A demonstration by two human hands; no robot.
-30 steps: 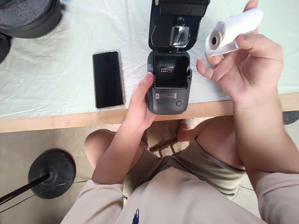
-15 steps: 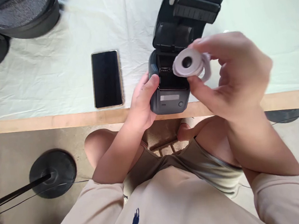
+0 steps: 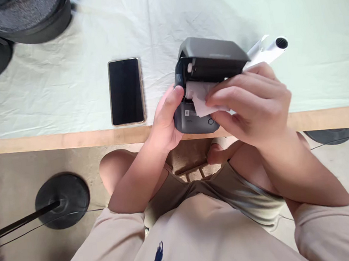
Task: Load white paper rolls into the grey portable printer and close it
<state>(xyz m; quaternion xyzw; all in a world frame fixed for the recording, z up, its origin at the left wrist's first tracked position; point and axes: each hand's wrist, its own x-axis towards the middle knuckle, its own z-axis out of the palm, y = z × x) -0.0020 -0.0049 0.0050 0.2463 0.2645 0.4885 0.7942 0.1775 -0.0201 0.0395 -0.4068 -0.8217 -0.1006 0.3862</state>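
Observation:
A dark grey label printer (image 3: 197, 124) sits at the table's front edge, its lid (image 3: 216, 51) partly lowered over the paper compartment. My left hand (image 3: 168, 114) is wrapped round the printer's left side, the thumb resting on its upper edge. Between the thumb and fingers of my right hand (image 3: 249, 102) is the loose end of white paper (image 3: 201, 98), which comes out of the compartment and hangs over the printer's front. The paper roll itself is mostly hidden under the lid and my fingers.
Left of the printer, a phone (image 3: 126, 91) lies screen up on the pale tablecloth (image 3: 74, 95). A white rolled tube (image 3: 273, 49) lies behind my right hand. A black bag-like object (image 3: 35, 24) stands at the far left. A wooden table edge (image 3: 69, 139) runs across the front.
The paper roll has gone from my right hand into the printer. Its lid has swung down from wide open, and my right hand now pinches the paper's end.

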